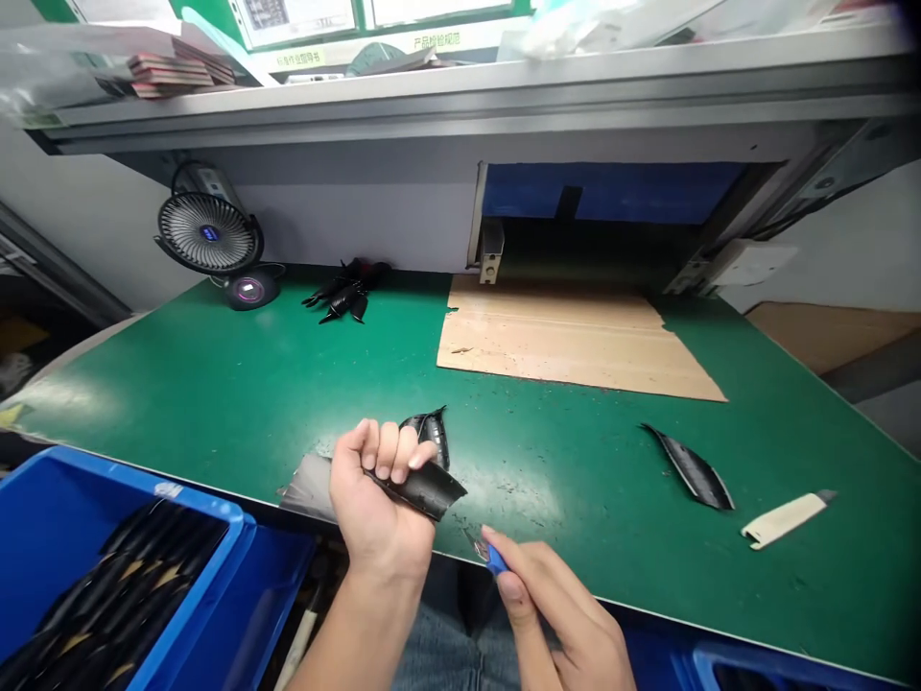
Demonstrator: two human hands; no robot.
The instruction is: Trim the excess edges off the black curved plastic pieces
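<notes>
- The black piece (424, 489) lies roughly crosswise to the view, its long axis nearly level, one end jutting right past the left hand's fingers; a pointed black tip (435, 434) rises above them, whether the same piece cannot tell.
- It looks thin, curved and glossy, with a ragged edge.
- The left hand (381, 499) is curled shut around it, just above the green bench (216, 384).
- The right hand (568, 614) is closed on a blue knife (495, 559), its small blade near the black piece but apart from it.
- A grey scrap (309, 485) lies under the left hand's edge.
- A blue bin (58, 537) of black pieces sits lower left.
</notes>
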